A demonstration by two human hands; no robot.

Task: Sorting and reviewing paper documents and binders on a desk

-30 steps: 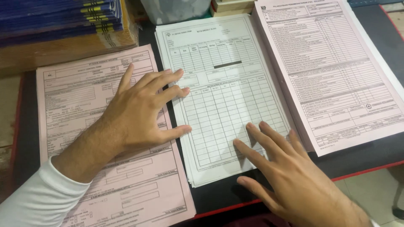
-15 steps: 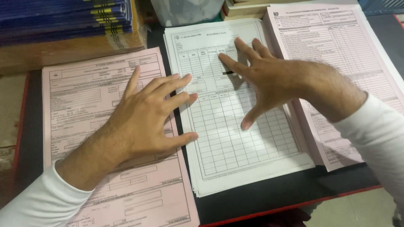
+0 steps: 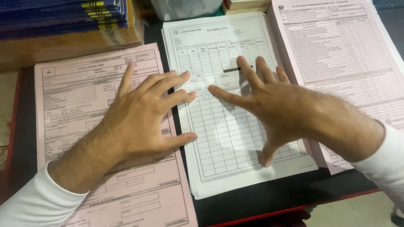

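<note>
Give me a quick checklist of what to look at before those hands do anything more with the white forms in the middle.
1. Left hand flat on the pink forms, fingertips reaching onto the white stack's edge: ok.
2. Right hand spread on the top sheet of the white forms: ok.
3. White stack squared up: not ok, lower sheets fan out at the bottom edge.
4. Only one sheet under the right fingers: cannot tell.
5. Pink checklist stack on the right clear of the white stack: cannot tell, the right hand and wrist cover that edge.
6. Table edge has bare room below the stacks: ok.
</note>
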